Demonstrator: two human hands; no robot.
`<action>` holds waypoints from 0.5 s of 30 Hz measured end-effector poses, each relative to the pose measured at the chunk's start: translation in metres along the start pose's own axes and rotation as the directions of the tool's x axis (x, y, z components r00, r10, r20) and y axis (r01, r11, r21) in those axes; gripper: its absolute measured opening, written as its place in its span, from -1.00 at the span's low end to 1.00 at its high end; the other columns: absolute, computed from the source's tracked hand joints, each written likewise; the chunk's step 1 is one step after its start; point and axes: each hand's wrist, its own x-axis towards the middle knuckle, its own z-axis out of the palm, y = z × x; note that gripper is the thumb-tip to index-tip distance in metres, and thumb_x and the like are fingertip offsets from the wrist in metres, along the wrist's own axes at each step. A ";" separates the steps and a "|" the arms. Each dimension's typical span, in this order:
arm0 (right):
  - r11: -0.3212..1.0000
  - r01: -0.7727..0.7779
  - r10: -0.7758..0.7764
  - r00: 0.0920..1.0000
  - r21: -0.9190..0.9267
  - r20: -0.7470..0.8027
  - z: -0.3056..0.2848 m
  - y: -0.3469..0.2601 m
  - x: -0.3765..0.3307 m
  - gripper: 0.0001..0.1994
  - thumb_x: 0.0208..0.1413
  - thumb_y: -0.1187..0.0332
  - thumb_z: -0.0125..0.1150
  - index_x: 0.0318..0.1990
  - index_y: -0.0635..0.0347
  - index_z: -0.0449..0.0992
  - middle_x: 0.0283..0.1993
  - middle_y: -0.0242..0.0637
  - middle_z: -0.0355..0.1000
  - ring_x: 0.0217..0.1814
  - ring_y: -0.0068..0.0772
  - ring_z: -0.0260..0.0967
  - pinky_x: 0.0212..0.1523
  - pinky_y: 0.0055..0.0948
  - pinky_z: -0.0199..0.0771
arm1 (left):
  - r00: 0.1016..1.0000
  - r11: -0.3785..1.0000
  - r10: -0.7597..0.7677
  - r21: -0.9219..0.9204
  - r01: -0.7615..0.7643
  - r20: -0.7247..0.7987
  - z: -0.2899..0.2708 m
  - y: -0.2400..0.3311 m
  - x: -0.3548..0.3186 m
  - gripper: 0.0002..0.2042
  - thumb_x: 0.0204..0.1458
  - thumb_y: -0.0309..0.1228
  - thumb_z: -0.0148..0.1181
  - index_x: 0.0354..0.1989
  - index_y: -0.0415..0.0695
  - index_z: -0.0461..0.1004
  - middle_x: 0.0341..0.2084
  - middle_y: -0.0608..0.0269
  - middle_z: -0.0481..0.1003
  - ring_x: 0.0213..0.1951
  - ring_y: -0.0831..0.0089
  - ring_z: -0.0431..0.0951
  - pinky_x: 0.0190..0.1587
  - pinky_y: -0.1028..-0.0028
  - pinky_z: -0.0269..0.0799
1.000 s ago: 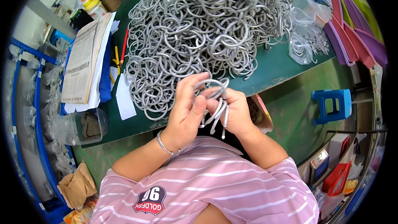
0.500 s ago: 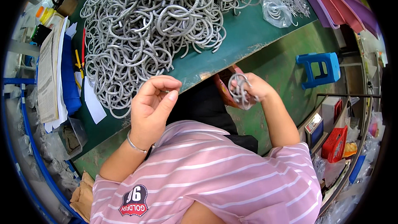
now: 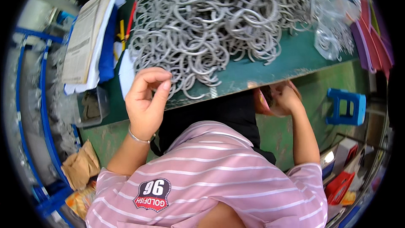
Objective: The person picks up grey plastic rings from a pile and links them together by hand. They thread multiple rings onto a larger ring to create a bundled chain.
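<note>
A broad heap of grey, ribbed, C-shaped rings (image 3: 198, 29) covers much of the green tabletop (image 3: 240, 75). By the heap's near edge, my left hand (image 3: 145, 101) is raised, thumb and forefinger brought together in a pinch; whatever lies between the tips is too small to make out. Beyond the table's front edge, my right hand (image 3: 287, 99) reaches down into a pinkish-red container (image 3: 262, 104). Its fingers are inside, mostly hidden, and no ring shows clearly in them.
Papers (image 3: 82, 42) and a blue folder (image 3: 109, 55) stand at the left, above a clear plastic box (image 3: 93, 109). Plastic bags (image 3: 329, 38) and pink and purple trays (image 3: 371, 38) sit at the right end. A blue stool (image 3: 346, 106) is on the floor.
My right hand, which held several grey rings beside the container, has moved down into it. The left hand keeps its pinch. The whole view has shifted and turned.
</note>
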 end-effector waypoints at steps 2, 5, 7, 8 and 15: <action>0.997 0.071 -0.071 0.997 -0.008 0.015 -0.023 -0.029 -0.023 -0.75 -0.02 0.31 0.22 -0.37 0.40 0.54 -0.40 0.11 0.47 -0.36 0.04 0.45 -0.29 -0.20 0.40 | 0.997 0.966 0.075 0.250 -0.063 -0.037 -0.022 -0.006 0.000 -0.83 -0.05 -0.62 0.22 -0.26 -0.23 0.46 -0.19 0.16 0.45 -0.21 0.45 0.45 -0.19 0.56 0.34; 0.946 0.310 -0.314 0.949 0.097 0.022 -0.067 -0.103 -0.065 -0.80 -0.04 0.33 0.22 -0.50 0.33 0.53 -0.47 0.00 0.46 -0.40 0.00 0.41 -0.31 -0.17 0.39 | 0.989 0.795 0.146 0.593 -0.127 0.016 -0.035 -0.009 -0.006 -0.66 -0.25 -0.46 0.41 -0.24 -0.18 0.49 -0.13 0.11 0.44 -0.10 0.20 0.43 -0.07 0.39 0.34; 0.758 0.617 -0.588 0.787 0.212 -0.187 -0.069 -0.137 -0.076 -0.88 -0.07 0.43 0.28 -0.51 0.26 0.49 -0.50 -0.15 0.41 -0.41 -0.10 0.41 -0.37 -0.26 0.39 | 0.981 0.721 0.132 0.665 -0.193 0.141 -0.037 -0.013 -0.011 -0.35 -0.46 -0.34 0.53 -0.07 -0.17 0.40 0.02 -0.01 0.32 0.07 0.03 0.30 0.11 0.18 0.22; 0.687 0.690 -0.636 0.722 0.226 -0.273 -0.069 -0.155 -0.080 -0.88 -0.10 0.45 0.31 -0.46 0.25 0.47 -0.47 -0.18 0.39 -0.42 -0.12 0.40 -0.39 -0.27 0.39 | 0.980 0.728 0.135 0.657 -0.196 0.144 -0.034 -0.017 -0.012 -0.33 -0.47 -0.35 0.53 -0.05 -0.16 0.38 0.03 -0.03 0.31 0.08 0.01 0.30 0.11 0.17 0.22; 0.551 0.781 -0.776 0.348 -0.296 -0.526 -0.045 -0.242 -0.046 -0.80 -0.16 0.44 0.31 -0.38 0.20 0.40 -0.39 -0.25 0.37 -0.38 -0.20 0.31 -0.36 -0.29 0.23 | 0.928 0.663 0.334 0.659 -0.354 0.162 -0.048 -0.033 -0.007 -0.51 -0.33 -0.46 0.41 -0.09 -0.14 0.47 -0.16 0.16 0.46 -0.10 0.13 0.45 -0.03 0.25 0.31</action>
